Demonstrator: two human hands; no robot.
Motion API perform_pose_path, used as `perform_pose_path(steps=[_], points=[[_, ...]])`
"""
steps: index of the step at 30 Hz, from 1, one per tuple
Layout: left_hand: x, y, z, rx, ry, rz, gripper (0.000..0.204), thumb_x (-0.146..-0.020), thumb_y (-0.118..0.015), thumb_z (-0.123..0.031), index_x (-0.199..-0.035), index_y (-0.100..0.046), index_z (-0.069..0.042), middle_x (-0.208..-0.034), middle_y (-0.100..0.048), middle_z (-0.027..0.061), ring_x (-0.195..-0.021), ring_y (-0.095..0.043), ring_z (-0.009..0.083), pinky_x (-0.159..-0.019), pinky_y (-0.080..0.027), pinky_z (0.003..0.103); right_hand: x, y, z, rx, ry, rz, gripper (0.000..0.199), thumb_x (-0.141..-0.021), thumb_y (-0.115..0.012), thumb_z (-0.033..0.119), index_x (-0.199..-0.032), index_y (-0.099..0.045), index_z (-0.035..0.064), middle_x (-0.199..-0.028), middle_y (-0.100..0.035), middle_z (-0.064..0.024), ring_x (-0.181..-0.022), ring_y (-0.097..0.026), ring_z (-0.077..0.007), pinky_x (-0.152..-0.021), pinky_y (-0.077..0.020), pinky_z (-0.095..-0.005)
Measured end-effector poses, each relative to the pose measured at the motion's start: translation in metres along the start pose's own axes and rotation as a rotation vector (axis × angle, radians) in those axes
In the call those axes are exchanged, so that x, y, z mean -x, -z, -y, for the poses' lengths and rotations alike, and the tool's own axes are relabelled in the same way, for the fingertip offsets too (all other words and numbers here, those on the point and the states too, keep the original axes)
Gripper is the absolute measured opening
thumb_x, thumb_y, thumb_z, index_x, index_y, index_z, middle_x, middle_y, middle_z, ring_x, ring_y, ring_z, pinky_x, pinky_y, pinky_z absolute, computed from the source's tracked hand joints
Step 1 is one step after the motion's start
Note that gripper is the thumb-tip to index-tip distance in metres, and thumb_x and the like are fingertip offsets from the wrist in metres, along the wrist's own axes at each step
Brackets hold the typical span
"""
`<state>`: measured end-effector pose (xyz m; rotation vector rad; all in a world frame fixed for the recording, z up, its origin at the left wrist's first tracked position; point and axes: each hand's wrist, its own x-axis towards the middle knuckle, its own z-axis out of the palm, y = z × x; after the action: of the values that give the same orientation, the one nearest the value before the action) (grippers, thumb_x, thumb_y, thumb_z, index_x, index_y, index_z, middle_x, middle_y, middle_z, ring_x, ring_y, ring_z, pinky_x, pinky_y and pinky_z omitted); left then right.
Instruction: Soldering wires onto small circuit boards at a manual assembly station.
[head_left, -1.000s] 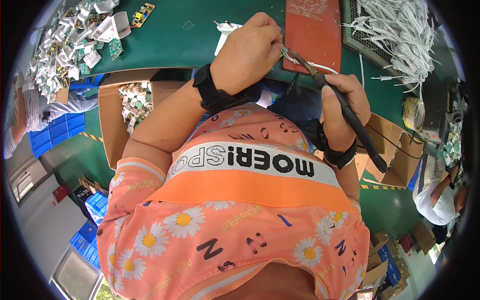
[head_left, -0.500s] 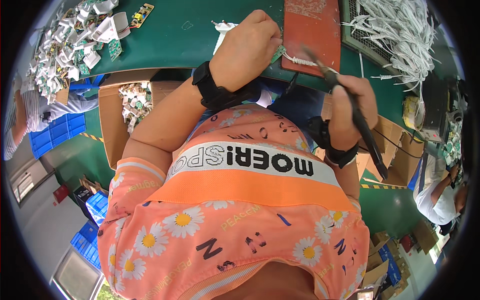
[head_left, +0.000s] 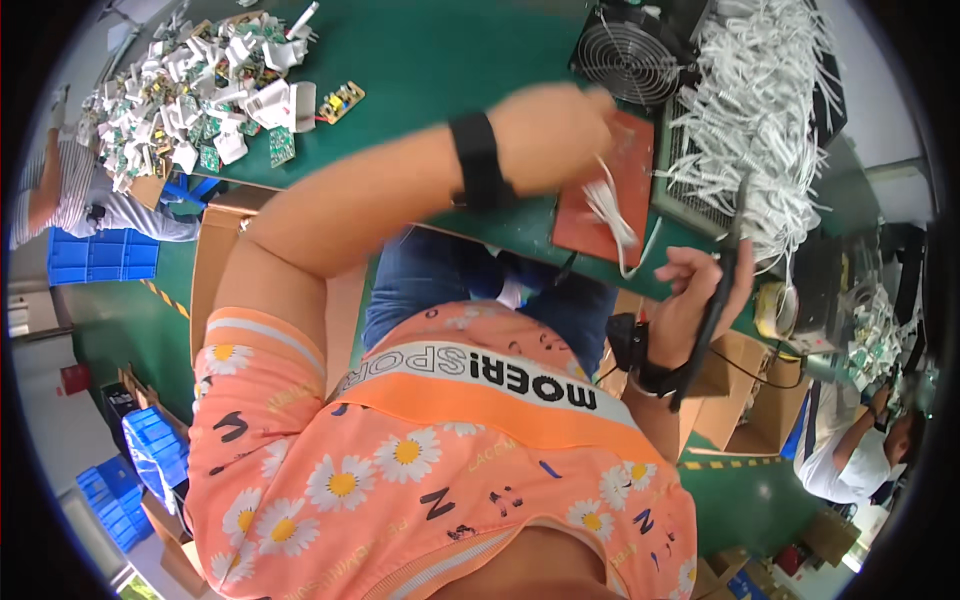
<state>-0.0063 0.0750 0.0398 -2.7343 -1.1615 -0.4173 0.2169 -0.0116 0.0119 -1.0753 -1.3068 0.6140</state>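
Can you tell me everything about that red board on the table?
The red board is flat, straight-edged and dull brick red, with pale marks; I can't tell its material. It lies on the green table, left of the mesh tray. The blurred left hand hides its upper left part. Looped white cord shows over it, curving past its near right corner. I can't tell whether the hand touches it.

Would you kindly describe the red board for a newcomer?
On the green table, find the white cable heap at right. Just left of it, below the round black fan, lies the red board. Its flat red surface sets it apart from both.
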Motion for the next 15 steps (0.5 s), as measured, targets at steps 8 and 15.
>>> perform_pose_path(steps=[8, 15], points=[[-0.008, 0.133, 0.146, -0.245, 0.382, -0.68, 0.019, -0.083, -0.055, -0.016, -0.085, -0.061, 0.001, -0.082, -0.059, 0.0204, -0.079, -0.058, 0.0354, -0.072, -0.047, 0.041, 0.012, -0.011, -0.018, -0.121, 0.059, 0.159, 0.04, -0.092, -0.051, 0.021, -0.125, -0.04, 0.0005, -0.094, -0.064, -0.0163, -0.066, -0.058, -0.013, -0.06, -0.0415, -0.023], [0.046, 0.155, 0.015, 0.187, 0.291, -0.169, 0.029, -0.086, -0.044, -0.012, -0.106, -0.06, 0.002, -0.082, -0.061, 0.0094, -0.072, -0.057, 0.0158, -0.068, -0.046, 0.026, -0.049, 0.01, 0.03, -0.334, 0.324, 0.227, 0.061, -0.081, -0.066, 0.038, -0.128, -0.035, 0.013, -0.123, -0.051, -0.026, -0.106, -0.056, -0.0315, -0.068, -0.0475, -0.023]])
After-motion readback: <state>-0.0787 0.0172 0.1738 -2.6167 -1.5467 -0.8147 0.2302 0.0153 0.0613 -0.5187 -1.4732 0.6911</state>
